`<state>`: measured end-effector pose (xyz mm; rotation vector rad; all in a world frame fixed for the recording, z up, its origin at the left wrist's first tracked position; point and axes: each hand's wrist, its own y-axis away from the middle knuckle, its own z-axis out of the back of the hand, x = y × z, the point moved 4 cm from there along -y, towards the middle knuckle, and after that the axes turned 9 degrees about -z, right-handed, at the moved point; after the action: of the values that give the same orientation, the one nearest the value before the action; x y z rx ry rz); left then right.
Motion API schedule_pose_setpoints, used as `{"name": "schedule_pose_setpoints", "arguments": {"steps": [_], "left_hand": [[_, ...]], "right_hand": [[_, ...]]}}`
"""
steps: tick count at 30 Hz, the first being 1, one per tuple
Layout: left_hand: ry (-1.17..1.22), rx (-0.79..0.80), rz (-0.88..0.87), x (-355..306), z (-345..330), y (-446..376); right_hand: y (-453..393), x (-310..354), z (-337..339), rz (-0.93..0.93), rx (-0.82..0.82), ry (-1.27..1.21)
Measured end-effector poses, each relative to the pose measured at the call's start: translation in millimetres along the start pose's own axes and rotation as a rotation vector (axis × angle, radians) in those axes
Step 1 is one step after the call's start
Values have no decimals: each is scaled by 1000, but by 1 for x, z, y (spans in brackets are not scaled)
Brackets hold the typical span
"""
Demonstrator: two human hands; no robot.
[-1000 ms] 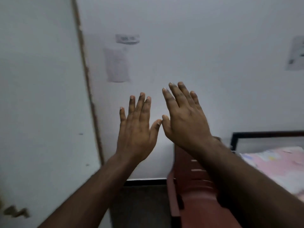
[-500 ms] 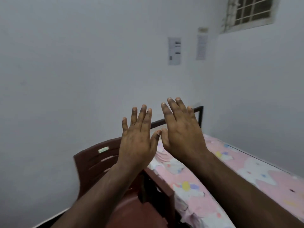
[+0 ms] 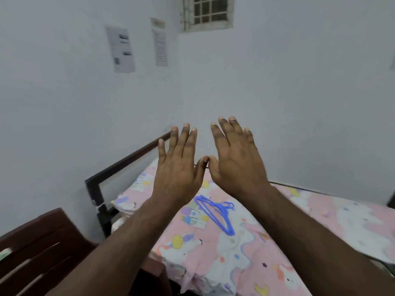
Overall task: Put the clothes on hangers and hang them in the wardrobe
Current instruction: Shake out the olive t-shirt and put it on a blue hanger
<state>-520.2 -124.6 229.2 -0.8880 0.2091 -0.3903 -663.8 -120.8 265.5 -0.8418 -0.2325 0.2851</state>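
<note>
Looking like the very start of the job, nothing's been picked up yet. Both hands are raised in front of the white wall, backs to the camera, fingers straight and spread, holding nothing. The left hand point(image 3: 178, 167) and right hand point(image 3: 237, 161) just touch at the thumb tips, that's all they touch. Below them a small bunch of thin blue plastic hangers point(image 3: 215, 212) lies on the pink cartoon-print bedsheet point(image 3: 320, 227), near the head end of the bed. No clothes or wardrobe in view, so can't say where those are. My guess for the next move: drop a hand to the hangers, pull one off the bunch, then go find a garment.
</note>
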Motion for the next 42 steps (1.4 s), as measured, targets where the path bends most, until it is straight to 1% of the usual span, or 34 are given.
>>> {"name": "schedule_pose_setpoints", "arguments": {"steps": [2,7,10,14,17,23,27,31,37,39,42], "left_hand": [[56,13,-39,-7,-23,-8],[220,107,-78,-42,-82,-13],[277,148,-127,-73,-119,-16],[341,239,-188,-128,-177,-17],[366,318,-235,-176,-228,-10],[380,555,-327,-281,-332,19],[401,697,-363,-341,-381,35],[436,825,-410,-384,-420,51],[449,997,-471,-423,-483,62],[450,1045,-485,-434,-506,61],[490,1072,-510,-453,-542,56]], "right_hand": [[6,-22,-6,-60,26,60],[35,-91,-11,-206,94,212],[53,-133,-12,-299,135,263],[86,-194,-23,-399,211,292],[119,-244,-35,-511,315,283],[198,-350,-58,-717,561,258],[237,-413,-63,-802,661,252],[279,-464,-66,-966,718,221],[331,-529,-79,-1238,812,161],[347,-552,-82,-1367,818,116],[365,-589,-85,-1542,765,102]]}}
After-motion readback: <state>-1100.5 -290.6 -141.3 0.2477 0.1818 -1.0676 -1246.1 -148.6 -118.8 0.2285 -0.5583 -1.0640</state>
